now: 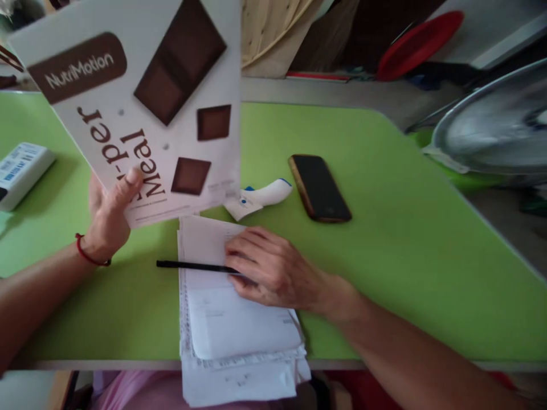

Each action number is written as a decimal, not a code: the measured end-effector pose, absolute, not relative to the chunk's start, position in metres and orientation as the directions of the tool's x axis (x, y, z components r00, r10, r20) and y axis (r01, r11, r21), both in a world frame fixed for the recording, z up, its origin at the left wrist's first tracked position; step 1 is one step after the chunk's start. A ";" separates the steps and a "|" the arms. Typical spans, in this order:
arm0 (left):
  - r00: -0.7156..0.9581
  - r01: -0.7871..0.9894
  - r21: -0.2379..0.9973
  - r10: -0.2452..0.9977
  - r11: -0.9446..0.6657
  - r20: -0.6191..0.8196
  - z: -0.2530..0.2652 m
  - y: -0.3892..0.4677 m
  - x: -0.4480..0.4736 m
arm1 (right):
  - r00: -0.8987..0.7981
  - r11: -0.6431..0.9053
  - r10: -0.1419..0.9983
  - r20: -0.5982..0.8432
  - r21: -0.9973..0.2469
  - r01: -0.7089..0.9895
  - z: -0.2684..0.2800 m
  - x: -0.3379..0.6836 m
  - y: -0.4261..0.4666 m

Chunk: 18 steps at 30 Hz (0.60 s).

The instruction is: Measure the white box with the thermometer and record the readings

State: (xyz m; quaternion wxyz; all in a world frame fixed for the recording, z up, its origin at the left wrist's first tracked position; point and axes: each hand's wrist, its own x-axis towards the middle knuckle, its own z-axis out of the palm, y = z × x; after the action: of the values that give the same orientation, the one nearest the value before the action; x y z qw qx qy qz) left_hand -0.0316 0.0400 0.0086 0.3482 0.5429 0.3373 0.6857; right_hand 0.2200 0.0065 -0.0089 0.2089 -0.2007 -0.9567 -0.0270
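Fingers of the left hand (107,219) clamp a tilted NutriMotion card (143,122) above the green surface (419,245); those of the right hand (276,269), on a black pen (192,266) over papers (241,330). A red, basin-like object (419,48) appears beyond.

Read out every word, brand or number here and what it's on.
"NutriMotion": white pack
"-per": same pack, start partly hidden by left hand
"Meal": same pack
Too small or blurred to read: fine print on the pack, label on the white box, writing on the papers.
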 end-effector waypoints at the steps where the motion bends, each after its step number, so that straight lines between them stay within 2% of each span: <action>1: -0.100 -0.141 0.859 0.871 -0.491 0.481 0.011 0.034 -0.029 | -0.828 0.918 0.371 0.420 -0.030 0.396 -0.009 0.220 0.007; 5: 0.098 -0.125 0.949 0.948 -0.289 0.302 0.011 0.011 -0.018 | -0.807 0.920 0.363 0.466 -0.042 0.390 0.000 0.224 0.008; 9: 0.089 -0.032 0.989 0.985 -0.142 0.145 0.003 0.007 -0.016 | -0.814 0.880 0.458 0.358 -0.310 0.359 0.017 0.243 0.013; 10: 0.078 -0.025 0.993 0.990 -0.115 0.116 0.001 0.008 -0.016 | -0.785 0.860 0.492 0.376 -0.349 0.372 0.019 0.249 0.018; 11: 0.075 -0.024 0.995 0.993 -0.095 0.096 0.000 0.010 -0.017 | -0.735 0.845 0.529 0.425 -0.345 0.409 0.019 0.254 0.023; 14: 0.094 -0.032 0.995 0.991 -0.093 0.096 0.000 0.014 -0.017 | -0.507 0.715 0.631 0.588 -0.187 0.673 0.005 0.262 0.046; 15: 0.102 -0.028 0.995 0.990 -0.099 0.101 0.001 0.014 -0.017 | -0.493 0.675 0.656 0.572 -0.151 0.722 -0.003 0.263 0.054; 18: 0.110 -0.017 0.995 0.989 -0.098 0.099 0.003 0.014 -0.017 | -0.599 0.685 0.685 0.415 -0.085 0.724 -0.026 0.263 0.074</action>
State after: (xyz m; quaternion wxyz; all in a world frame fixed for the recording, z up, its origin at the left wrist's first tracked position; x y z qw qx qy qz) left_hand -0.0170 0.0141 0.0030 0.5045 0.5482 0.4433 0.4985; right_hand 0.2630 0.0741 -0.0256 0.2119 -0.3944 -0.8930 -0.0459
